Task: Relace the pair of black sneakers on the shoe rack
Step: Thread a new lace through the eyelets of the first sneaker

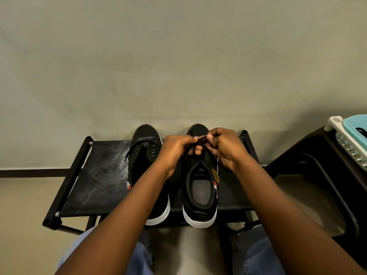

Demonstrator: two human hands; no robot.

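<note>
- Two black canvas low-tops with white soles are sitting side by side in the lower centre of the frame: centre-left sneaker (pixel 142 155) and centre-right sneaker (pixel 200 187). Both are on the black fabric-topped metal shoe rack (pixel 95 175), toes pointing at the beige wall (pixel 178 76).
- Left-hand grip (pixel 174 149) and right-hand grip (pixel 225 148) are meeting over the front of the centre-right sneaker. Both are pinching the dark flat lace (pixel 201 140) between thumb and fingertips, so both are clamped on lace.
- Centre-left sneaker is showing bare eyelets and a loose strand trailing off its left side. It's looking partly laced at best.
- Risk: the lace tip folding or fraying at an eyelet if it's going in at an angle. Black on black is making the holes hard to find.
- Risk: skipping an eyelet or crossing the wrong way, leaving uneven ends. The hands are covering the front rows, so checking is hard.
- Risk: a hard upward pull lifting or dragging the shoe toward the rack's near edge, since nothing is pinning it down.
- Hidden: the lace tip and which eyelet is being worked are sitting behind the fingers. The rows nearer the tongue are merging into shadow.
- Left forearm (pixel 123 215) is covering the heel half of the centre-left sneaker.
- Cut off at the right edge: dark plastic stool (pixel 309 167) and, upper right, a teal-and-white slotted basket (pixel 345 135). Its contents aren't readable.
</note>
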